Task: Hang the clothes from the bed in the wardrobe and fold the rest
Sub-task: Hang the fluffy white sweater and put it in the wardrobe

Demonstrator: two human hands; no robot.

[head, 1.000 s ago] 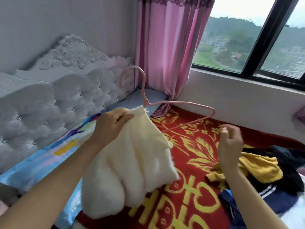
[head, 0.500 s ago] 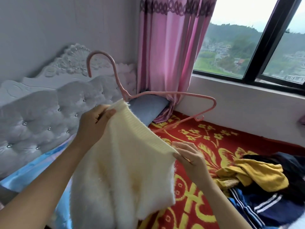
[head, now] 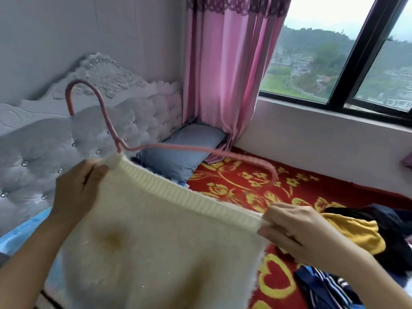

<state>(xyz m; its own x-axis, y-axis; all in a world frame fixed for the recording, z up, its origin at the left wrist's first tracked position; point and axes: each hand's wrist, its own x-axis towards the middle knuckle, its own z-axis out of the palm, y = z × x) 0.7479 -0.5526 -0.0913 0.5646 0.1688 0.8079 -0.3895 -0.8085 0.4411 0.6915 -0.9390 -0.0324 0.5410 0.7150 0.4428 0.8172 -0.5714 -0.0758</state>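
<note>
A bed (head: 245,181) under a red cover patterned in gold runs from a grey tufted headboard (head: 44,141) to the window wall, where a pink curtain (head: 223,63) hangs. Above the bed, a cream fuzzy sweater (head: 156,241) is held in the air, stretched taut along its ribbed edge. At right on the cover lie a yellow garment (head: 356,233) and a navy striped garment (head: 323,286). A grey pillow (head: 185,157) sits in the corner. A pink hanger (head: 189,147) rises from behind the ribbing, hook up. The left hand (head: 78,195) pinches one end of the ribbing, the right hand (head: 296,233) the other.
</note>
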